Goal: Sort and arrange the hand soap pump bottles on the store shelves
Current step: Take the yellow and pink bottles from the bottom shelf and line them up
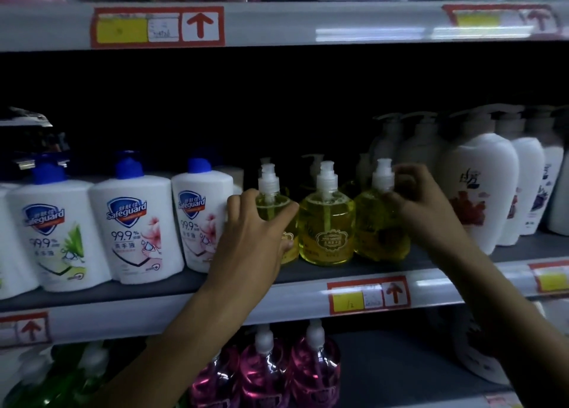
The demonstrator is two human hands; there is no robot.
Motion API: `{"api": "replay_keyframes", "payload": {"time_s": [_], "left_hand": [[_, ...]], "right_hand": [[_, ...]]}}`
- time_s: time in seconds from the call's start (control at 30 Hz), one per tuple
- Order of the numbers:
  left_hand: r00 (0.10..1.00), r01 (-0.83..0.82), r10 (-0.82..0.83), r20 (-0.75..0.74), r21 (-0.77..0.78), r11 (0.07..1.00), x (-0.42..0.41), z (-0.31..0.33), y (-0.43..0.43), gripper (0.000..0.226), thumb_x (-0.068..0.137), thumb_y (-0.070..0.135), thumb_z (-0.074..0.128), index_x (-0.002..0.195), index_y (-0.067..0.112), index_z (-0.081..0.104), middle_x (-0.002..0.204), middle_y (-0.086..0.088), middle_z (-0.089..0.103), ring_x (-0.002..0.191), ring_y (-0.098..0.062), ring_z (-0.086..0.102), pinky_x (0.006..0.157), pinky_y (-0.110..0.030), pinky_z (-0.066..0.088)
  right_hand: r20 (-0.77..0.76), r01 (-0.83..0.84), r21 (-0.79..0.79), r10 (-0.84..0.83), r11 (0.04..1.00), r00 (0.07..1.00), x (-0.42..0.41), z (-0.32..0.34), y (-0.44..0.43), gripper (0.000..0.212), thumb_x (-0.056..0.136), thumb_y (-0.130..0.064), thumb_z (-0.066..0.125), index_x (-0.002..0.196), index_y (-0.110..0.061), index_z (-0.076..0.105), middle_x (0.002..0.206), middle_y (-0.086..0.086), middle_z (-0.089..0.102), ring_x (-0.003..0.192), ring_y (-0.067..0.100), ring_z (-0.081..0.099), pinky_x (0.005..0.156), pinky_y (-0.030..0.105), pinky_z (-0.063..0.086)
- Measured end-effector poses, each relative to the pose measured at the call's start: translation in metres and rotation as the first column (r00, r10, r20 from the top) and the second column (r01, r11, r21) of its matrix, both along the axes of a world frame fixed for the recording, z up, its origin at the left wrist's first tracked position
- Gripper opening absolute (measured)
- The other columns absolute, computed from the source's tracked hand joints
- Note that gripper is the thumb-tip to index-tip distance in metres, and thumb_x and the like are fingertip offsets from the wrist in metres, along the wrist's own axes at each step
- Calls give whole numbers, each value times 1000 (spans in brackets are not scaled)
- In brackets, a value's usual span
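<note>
Three round yellow pump bottles stand in a row on the middle shelf (pixel 308 296). My left hand (pixel 252 232) grips the body of the left yellow bottle (pixel 272 204). The middle yellow bottle (pixel 327 223) stands free between my hands, its label facing out. My right hand (pixel 415 201) pinches the clear pump neck of the right yellow bottle (pixel 374 223). More pump tops show dimly behind this row.
White Safeguard bottles with blue pumps (pixel 132 226) fill the shelf to the left. Tall white pump bottles (pixel 483 186) stand to the right. Pink bottles (pixel 314 367) and green ones (pixel 61 383) sit on the shelf below. Another shelf edge (pixel 308 22) hangs overhead.
</note>
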State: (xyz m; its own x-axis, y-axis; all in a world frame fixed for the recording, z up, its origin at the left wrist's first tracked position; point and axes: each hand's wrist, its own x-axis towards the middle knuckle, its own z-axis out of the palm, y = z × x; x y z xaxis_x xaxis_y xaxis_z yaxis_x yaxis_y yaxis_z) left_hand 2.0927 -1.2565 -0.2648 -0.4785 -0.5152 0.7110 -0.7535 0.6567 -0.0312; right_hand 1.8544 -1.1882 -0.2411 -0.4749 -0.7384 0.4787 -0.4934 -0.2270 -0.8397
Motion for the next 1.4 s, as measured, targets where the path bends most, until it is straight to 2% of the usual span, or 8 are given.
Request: {"api": "replay_keyframes", "payload": {"time_s": [0.13,0.23,0.33,0.47,0.83,1.07,1.23,1.4], "left_hand": [[995,-4,6,-96,28,1000,32,25,8,52,91,37,57,139,37,38,133,-9,35,111,-24,50,84,-35,50],[983,-110,96,-158,-78,991,69,51,2,43,90,33,57,132,29,45,122,-13,38,85,-35,58,67,-42,51],[983,-169,172,-59,58,984,86,62,-17,51,93,41,50,141,42,32,133,-13,34,100,-40,54,78,-43,49],[981,-170,149,123,180,969,83,66,-33,51,96,48,42,142,52,19,133,-12,37,108,-35,51,80,-39,46],[950,-293,278,143,102,951,63,68,-19,44,95,49,44,136,38,35,136,-20,30,101,-45,51,70,-37,33],[979,-200,189,81,155,967,72,69,-13,52,96,49,42,145,41,26,145,-21,24,113,-47,47,84,-45,43],[988,-150,151,23,-46,988,121,72,-13,44,97,40,44,140,34,36,139,-11,40,112,-43,50,85,-46,43],[992,-105,109,60,-79,991,134,61,-2,31,97,33,46,124,20,51,125,-8,42,88,-37,57,74,-44,46]], "right_hand": [[-338,295,-340,-409,893,848,47,-2,16,36,86,-16,57,121,-16,50,119,7,48,97,16,52,79,28,47],[-724,107,-158,-189,982,663,105,-2,21,41,87,-31,56,126,-26,45,128,3,39,82,20,60,61,34,53],[-867,116,5,-54,993,496,139,-1,0,52,91,-39,54,137,-34,32,139,5,30,82,32,64,55,33,46],[-862,230,115,-17,966,506,155,1,-21,56,93,-37,51,142,-38,25,143,11,25,91,39,62,59,34,41],[-855,303,110,-66,947,514,157,-11,-29,56,92,-29,54,137,-44,25,146,11,22,82,40,63,53,34,41],[-832,292,33,-136,956,539,165,-14,-21,58,88,-24,57,139,-37,33,144,11,28,88,42,64,59,41,53],[-778,195,-56,-165,979,606,177,-8,-21,65,87,-31,62,142,-33,30,137,14,38,88,43,63,68,47,56],[-814,160,-19,-108,987,571,199,17,-43,68,88,-39,62,146,-35,26,143,14,34,97,37,63,76,42,54]]}}
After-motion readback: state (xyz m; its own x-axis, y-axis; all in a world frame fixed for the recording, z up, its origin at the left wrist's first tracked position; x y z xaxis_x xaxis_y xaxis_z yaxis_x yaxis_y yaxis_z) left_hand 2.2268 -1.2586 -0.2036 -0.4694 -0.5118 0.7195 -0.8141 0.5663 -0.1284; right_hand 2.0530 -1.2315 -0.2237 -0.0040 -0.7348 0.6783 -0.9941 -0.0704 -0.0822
